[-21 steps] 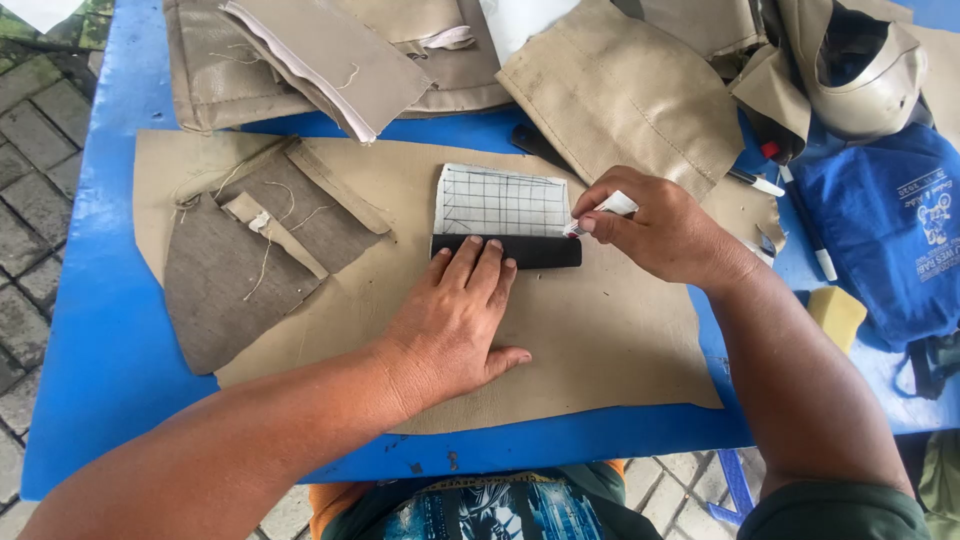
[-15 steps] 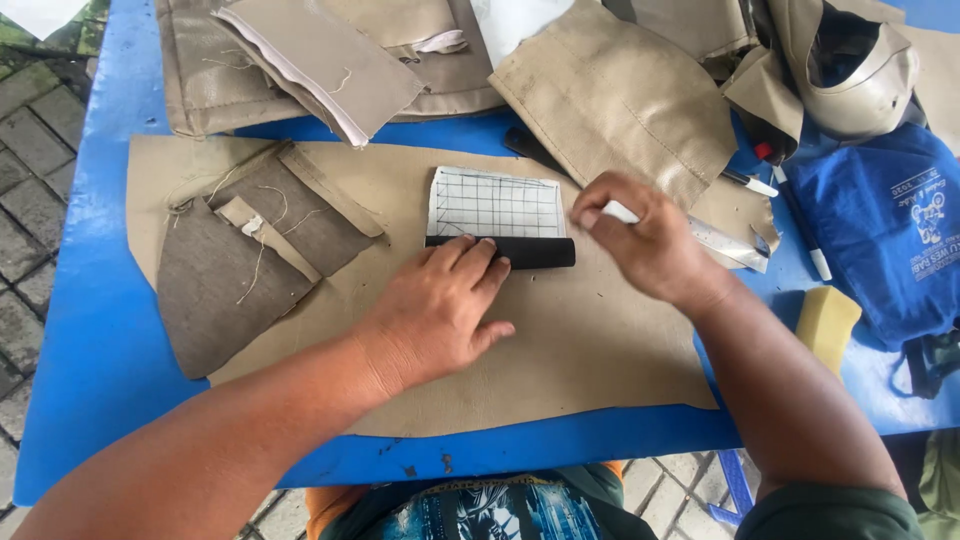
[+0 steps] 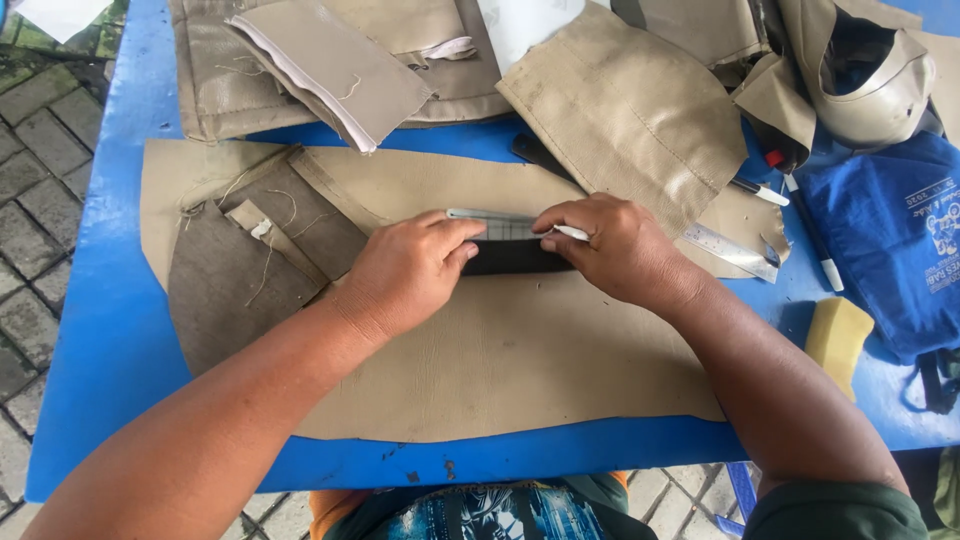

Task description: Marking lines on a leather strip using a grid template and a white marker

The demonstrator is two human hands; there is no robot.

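Note:
A large tan leather sheet [image 3: 500,360] lies flat on the blue table [image 3: 110,330]. On it sits a small black piece [image 3: 515,258] with a gridded clear ruler [image 3: 495,222] along its far edge. My left hand [image 3: 405,272] presses down on the left end of the ruler and black piece. My right hand [image 3: 615,250] holds a thin white pen [image 3: 570,233] with its tip at the ruler's right end.
A folded grey-brown leather piece [image 3: 250,260] with loose threads lies at the left. Several tan leather pieces [image 3: 630,110] crowd the far side. A steel ruler [image 3: 735,250], pens [image 3: 765,195], a yellow sponge [image 3: 838,332] and a blue bag [image 3: 890,240] sit at the right.
The ruler, flat on the sheet before, now stands nearly edge-on over the black piece. Both hands have closed in on it, my right hand coming left with the pen.

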